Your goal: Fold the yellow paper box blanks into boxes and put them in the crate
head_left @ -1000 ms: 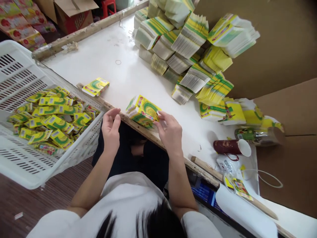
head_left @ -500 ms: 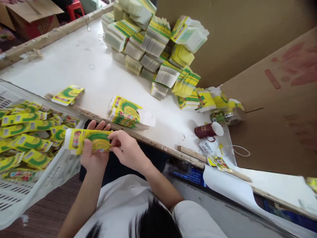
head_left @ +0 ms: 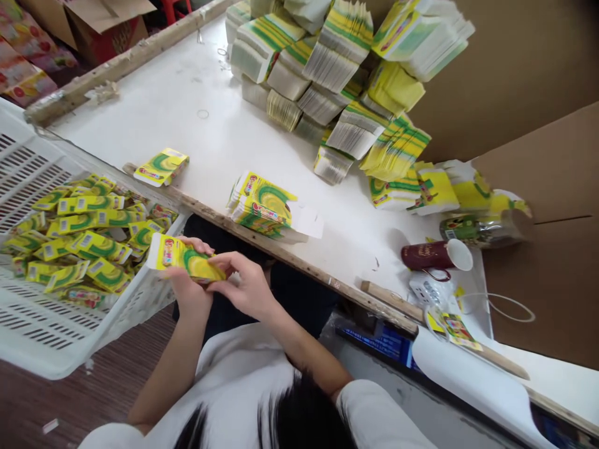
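A yellow and green carton (head_left: 189, 259) is held between both hands, in front of the table edge. My left hand (head_left: 189, 293) grips it from below, thumb on the near side and fingers behind. The fingers of my right hand (head_left: 246, 284) are closed on the carton's right end. At its left end a white flap sticks out. A stack of flat yellow cartons (head_left: 262, 202) lies on the table just beyond my hands. Farther left, another small pile of cartons (head_left: 163, 165) rests at the table edge.
At the left stands a white plastic basket (head_left: 51, 349) with many filled yellow cartons (head_left: 100, 243). Bundles of flat cartons (head_left: 337, 47) are piled at the back of the white table (head_left: 154, 106). A maroon mug (head_left: 428, 254) lies on its side at right, near a cardboard wall (head_left: 552, 143).
My view has shifted left, showing more of the basket. The carton has turned so its face and lower side show, and my left fingers have folded around it.
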A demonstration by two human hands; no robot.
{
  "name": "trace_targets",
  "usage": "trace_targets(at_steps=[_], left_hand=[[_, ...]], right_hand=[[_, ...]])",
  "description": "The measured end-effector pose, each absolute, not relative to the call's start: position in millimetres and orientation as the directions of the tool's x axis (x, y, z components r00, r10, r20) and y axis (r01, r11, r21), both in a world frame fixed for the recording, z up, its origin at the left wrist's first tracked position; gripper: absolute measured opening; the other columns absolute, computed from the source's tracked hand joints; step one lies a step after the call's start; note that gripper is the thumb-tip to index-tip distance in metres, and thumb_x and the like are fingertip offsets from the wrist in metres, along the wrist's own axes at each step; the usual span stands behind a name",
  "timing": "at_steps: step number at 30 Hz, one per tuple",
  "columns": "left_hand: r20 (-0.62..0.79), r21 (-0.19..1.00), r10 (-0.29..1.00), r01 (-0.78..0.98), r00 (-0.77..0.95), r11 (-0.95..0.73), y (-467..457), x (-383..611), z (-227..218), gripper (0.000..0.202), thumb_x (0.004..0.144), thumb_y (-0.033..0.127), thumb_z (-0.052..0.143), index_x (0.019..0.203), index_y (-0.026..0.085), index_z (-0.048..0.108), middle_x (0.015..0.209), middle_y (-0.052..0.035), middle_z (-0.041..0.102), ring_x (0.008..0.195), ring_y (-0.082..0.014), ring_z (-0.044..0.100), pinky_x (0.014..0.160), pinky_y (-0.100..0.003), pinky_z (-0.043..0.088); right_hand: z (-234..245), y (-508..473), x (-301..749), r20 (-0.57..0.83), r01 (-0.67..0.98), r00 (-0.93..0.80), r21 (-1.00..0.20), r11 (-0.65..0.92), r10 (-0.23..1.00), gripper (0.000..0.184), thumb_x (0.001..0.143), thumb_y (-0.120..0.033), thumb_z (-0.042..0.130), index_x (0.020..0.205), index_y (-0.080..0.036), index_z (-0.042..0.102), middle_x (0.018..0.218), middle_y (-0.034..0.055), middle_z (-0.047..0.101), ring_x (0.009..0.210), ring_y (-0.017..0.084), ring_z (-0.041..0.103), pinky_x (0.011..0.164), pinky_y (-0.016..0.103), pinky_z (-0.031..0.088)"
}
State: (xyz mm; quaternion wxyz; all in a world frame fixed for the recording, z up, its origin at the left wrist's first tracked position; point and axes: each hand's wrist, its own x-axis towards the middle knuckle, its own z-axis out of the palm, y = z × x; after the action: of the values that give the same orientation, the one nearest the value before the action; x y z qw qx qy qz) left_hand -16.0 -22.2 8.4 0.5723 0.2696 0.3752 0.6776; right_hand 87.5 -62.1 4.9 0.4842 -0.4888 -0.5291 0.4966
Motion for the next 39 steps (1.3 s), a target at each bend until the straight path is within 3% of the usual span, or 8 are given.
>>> trace_targets(at_steps=[7,11,15,19,24,31,35,39], left_hand=[[-0.101,0.895,0.947,-0.443,-0.305,-0.047,-13,-28,-8,0.031,0.070,0.047,0.086,0.077,0.022,0.069,0.072,0.0037,0.065,0.061,-0.0099,0.058,0.062,-0.023,0.051],[0.076,0.929,0.930,-0.312,-0.360,-0.197,-13,-54,15,0.019,0.082,0.040,0.076,0.093,0.024,0.074,0.089,0.0005,0.074,0.081,-0.0151,0.068,0.075,-0.028,0.055],[0.319,0.941,0.948,0.114,0.003,-0.317,-25,-71,37,0.074,0.066,0.043,0.087,0.133,0.028,0.060,0.129,-0.0047,0.067,0.122,-0.0277,0.061,0.107,-0.041,0.048],[0.067,0.830,0.882,0.465,0.466,-0.308,-35,-61,28,0.072,0.069,0.035,0.083,0.134,0.027,0.055,0.125,-0.0073,0.069,0.110,-0.0295,0.068,0.093,-0.041,0.055],[0.125,0.795,0.881,0.485,0.457,-0.365,-44,-38,19,0.063,0.078,0.033,0.075,0.134,0.026,0.048,0.116,-0.0073,0.067,0.102,-0.0256,0.069,0.085,-0.036,0.056],[0.257,0.739,0.791,0.414,0.555,-0.531,-44,-37,17,0.072,0.076,0.025,0.076,0.138,0.030,0.040,0.119,-0.0067,0.061,0.105,-0.0252,0.067,0.083,-0.035,0.055],[0.249,0.763,0.803,0.400,0.541,-0.507,-41,-39,11,0.061,0.073,0.019,0.073,0.126,0.030,0.044,0.113,-0.0040,0.060,0.100,-0.0229,0.067,0.077,-0.032,0.055],[0.169,0.834,0.801,0.350,0.575,-0.427,-40,-38,7,0.060,0.077,0.026,0.069,0.129,0.027,0.038,0.110,-0.0039,0.060,0.077,-0.0175,0.068,0.063,-0.028,0.051]], right_hand=[[9,-64,101,0.209,0.206,0.077,-0.960,0.189,0.975,0.017,0.095,-0.033,0.060,0.100,-0.023,0.072,0.085,0.0020,0.072,0.076,0.016,0.066,0.072,0.029,0.055],[22,-66,118,0.309,0.499,0.024,-0.828,0.256,0.951,0.020,0.099,-0.026,0.056,0.104,-0.026,0.075,0.090,0.0034,0.074,0.084,0.017,0.065,0.079,0.032,0.053],[33,-71,126,0.372,0.710,-0.149,-0.605,0.361,0.916,0.027,0.099,-0.018,0.053,0.101,-0.032,0.076,0.093,-0.0013,0.076,0.096,0.017,0.064,0.109,0.043,0.040],[37,-81,119,0.480,0.679,-0.144,-0.588,0.439,0.865,0.028,0.096,-0.022,0.059,0.115,-0.040,0.069,0.111,-0.0023,0.073,0.119,0.021,0.060,0.124,0.050,0.022],[27,-88,108,0.333,0.405,0.390,-0.899,0.165,0.858,0.074,0.097,-0.048,0.053,0.158,-0.026,0.018,0.152,0.0160,0.047,0.142,0.029,0.046,0.113,0.054,0.043],[15,-80,111,-0.149,-0.087,-0.102,-0.983,-0.158,0.984,0.046,0.101,-0.048,0.045,0.142,-0.029,0.053,0.148,0.0037,0.056,0.137,0.022,0.054,0.114,0.043,0.047],[11,-77,110,-0.069,-0.142,-0.083,-0.987,-0.080,0.994,0.062,0.101,-0.061,0.033,0.155,-0.029,0.035,0.153,0.0083,0.051,0.139,0.023,0.053,0.112,0.047,0.048],[12,-79,111,0.167,0.138,-0.151,-0.972,0.188,0.974,0.072,0.098,-0.051,0.051,0.160,-0.030,0.022,0.164,0.0094,0.033,0.150,0.026,0.037,0.118,0.047,0.040]])
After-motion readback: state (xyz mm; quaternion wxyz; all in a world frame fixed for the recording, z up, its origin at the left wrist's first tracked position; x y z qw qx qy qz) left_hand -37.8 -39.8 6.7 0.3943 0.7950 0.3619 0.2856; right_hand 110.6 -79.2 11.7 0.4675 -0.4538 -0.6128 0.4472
